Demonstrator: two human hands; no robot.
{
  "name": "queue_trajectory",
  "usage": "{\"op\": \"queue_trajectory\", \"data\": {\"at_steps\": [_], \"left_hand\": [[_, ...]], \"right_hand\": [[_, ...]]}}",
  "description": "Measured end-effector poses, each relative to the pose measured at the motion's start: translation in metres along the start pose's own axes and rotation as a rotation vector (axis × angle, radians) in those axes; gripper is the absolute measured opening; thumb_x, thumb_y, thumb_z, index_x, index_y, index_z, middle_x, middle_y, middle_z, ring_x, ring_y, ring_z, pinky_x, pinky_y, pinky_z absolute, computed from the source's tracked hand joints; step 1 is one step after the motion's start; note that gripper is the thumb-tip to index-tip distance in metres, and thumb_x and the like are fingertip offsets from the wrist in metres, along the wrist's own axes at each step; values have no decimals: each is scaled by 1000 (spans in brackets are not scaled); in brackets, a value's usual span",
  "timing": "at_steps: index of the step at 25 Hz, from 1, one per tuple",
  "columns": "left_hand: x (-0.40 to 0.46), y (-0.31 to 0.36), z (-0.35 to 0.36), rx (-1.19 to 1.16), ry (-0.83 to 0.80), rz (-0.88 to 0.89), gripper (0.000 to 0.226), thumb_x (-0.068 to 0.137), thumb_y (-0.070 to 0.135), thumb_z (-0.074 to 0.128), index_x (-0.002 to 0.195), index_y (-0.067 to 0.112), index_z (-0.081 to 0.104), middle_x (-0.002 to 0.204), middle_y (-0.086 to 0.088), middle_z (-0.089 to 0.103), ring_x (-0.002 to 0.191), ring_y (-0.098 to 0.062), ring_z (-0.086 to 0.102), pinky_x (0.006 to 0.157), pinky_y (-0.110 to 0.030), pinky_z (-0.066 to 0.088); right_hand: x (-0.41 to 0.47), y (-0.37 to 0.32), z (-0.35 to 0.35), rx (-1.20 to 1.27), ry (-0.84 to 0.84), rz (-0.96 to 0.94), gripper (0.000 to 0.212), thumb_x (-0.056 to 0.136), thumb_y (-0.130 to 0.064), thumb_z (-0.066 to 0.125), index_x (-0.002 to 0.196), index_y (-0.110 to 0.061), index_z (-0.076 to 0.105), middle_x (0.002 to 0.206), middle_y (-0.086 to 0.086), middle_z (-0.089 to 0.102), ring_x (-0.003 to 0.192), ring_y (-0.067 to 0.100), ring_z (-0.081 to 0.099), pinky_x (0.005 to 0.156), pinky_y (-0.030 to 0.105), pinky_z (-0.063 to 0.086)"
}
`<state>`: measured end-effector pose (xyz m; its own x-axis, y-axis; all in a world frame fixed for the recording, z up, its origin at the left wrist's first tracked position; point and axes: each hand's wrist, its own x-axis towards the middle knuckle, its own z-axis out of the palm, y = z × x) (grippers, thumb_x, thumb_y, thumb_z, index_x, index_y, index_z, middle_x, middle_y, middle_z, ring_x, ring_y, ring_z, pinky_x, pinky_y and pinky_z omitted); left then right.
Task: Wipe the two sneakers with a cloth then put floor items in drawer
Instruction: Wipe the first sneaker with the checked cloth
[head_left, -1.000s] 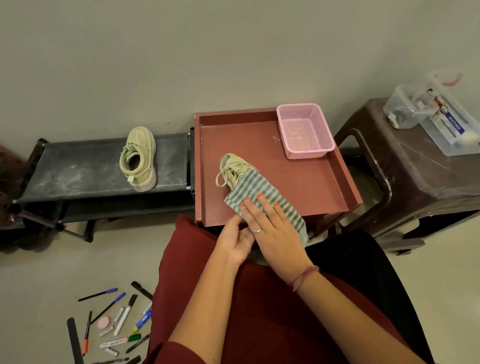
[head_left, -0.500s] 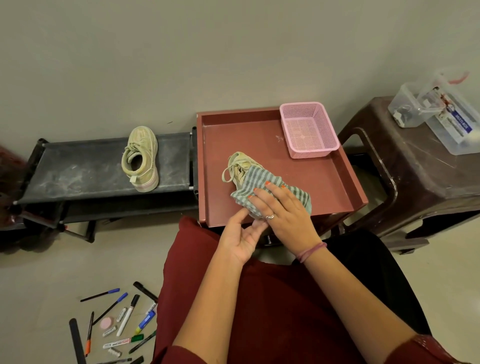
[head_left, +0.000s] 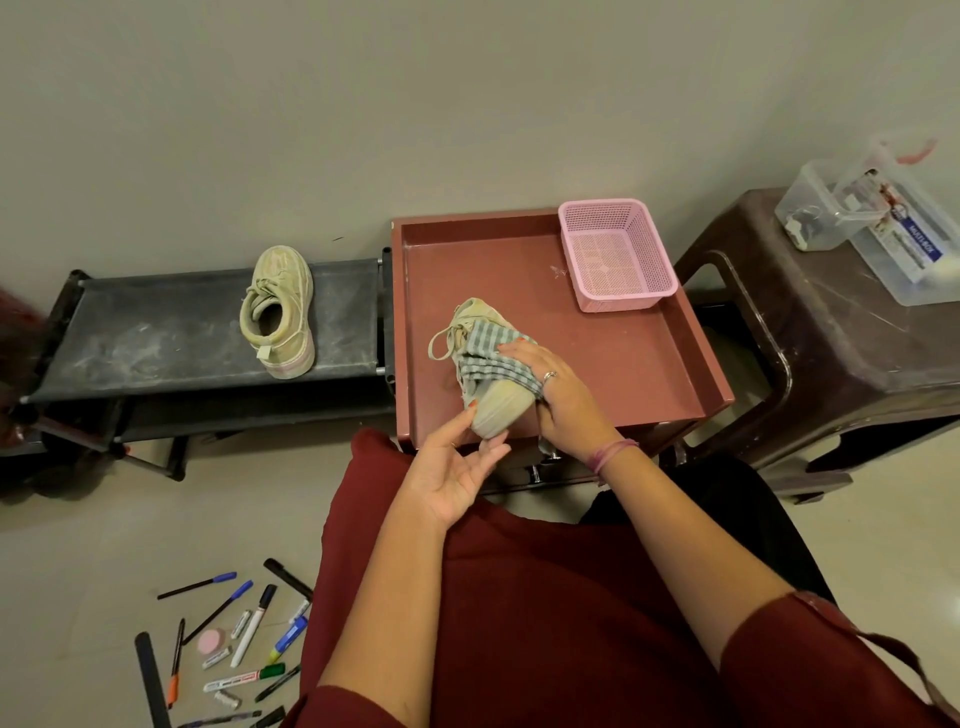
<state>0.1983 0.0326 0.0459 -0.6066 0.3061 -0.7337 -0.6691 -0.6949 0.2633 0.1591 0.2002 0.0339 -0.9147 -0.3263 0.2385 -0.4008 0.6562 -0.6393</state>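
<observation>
1. Striped grey-green cloth (head_left: 491, 361) lies draped over the middle of a beige sneaker (head_left: 485, 374), which sits in the near left part of the red-brown drawer (head_left: 670, 364)
2. Right hand (head_left: 558, 395) presses the cloth onto the sneaker, fingers curled round both from the right side
3. Left hand (head_left: 457, 467) is relaxed and palm up, its fingertips touching the sneaker's near end, gripping nothing
4. Second beige sneaker (head_left: 278, 312) rests on the black rack (head_left: 156, 338) to the left of the drawer
5. Pink basket (head_left: 618, 254) stands in the drawer's far right corner
6. Pens and markers (head_left: 234, 644) lie scattered on the floor at the near left
7. Clear plastic boxes (head_left: 872, 218) sit on the brown stool (head_left: 831, 338) at the far right
</observation>
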Motion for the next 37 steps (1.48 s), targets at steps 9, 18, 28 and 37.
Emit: {"op": "queue_trajectory", "data": {"at_steps": [9, 18, 28, 37], "left_hand": [[5, 8, -10, 26, -81, -2, 31, 82, 19, 61, 109, 4, 62, 93, -10, 63, 71, -20, 67, 62, -34, 61], [9, 6, -1, 96, -52, 23, 40, 80, 24, 66, 114, 4, 61, 95, -12, 61, 68, -17, 68, 61, -33, 61], [1, 7, -7, 591, 120, 316, 70, 61, 63, 68, 114, 16, 62, 107, -7, 65, 99, -15, 62, 97, -35, 50], [23, 6, -13, 428, 111, 490, 58, 67, 41, 84, 114, 9, 69, 111, -11, 71, 111, -26, 65, 102, -42, 48]], "right_hand": [[-24, -41, 8, -124, 56, -73, 58, 81, -3, 33, 135, -21, 47, 140, -5, 48, 139, 18, 31, 116, 44, 22], [-16, -6, 2, -41, 104, -40, 69, 72, 8, 33, 134, -19, 47, 138, -2, 47, 137, 17, 32, 115, 41, 23], [9, 1, 26, 183, 38, 142, 89, 67, 23, 36, 139, -30, 35, 144, -19, 31, 142, -3, 11, 119, 42, 14], [6, -45, 42, 7, -28, 183, 89, 75, 19, 39, 148, -29, 24, 156, -10, 21, 145, 8, -5, 118, 37, -7]]}}
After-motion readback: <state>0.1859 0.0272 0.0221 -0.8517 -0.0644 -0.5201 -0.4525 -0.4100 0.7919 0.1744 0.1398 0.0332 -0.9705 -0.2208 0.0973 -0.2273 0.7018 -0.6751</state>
